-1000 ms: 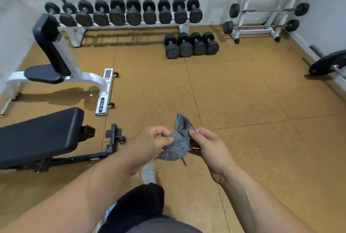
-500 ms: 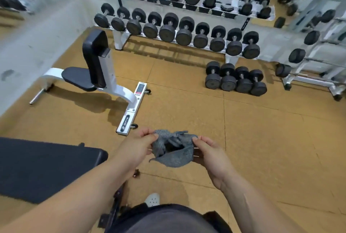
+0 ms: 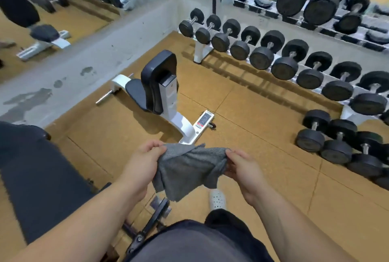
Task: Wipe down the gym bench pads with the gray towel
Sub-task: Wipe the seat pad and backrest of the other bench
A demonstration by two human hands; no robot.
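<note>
Towel (image 3: pixel 187 169), gray, is hanging stretched between my two hands in the head view, out in front of my waist and above the tan floor (image 3: pixel 263 135). My left hand (image 3: pixel 141 162) is pinching its upper left corner, thumb and curled fingers closing on the cloth. My right hand (image 3: pixel 246 171) is gripping the upper right edge the same way, fingers curled round the bunched fabric. Lower edge is drooping free, touching neither bench. Long black bench pad (image 3: pixel 42 177) is lying to my left, just beside my left forearm, apart from the towel. White-framed seat bench (image 3: pixel 168 97) with its upright black back pad (image 3: pixel 155 76) is standing further ahead, beyond the towel. Dumbbell rack (image 3: pixel 200 51) is running along the right side; more floor dumbbells (image 3: pixel 334 144) are sitting below it. My white shoe (image 3: pixel 217 198) is showing under the towel
</note>
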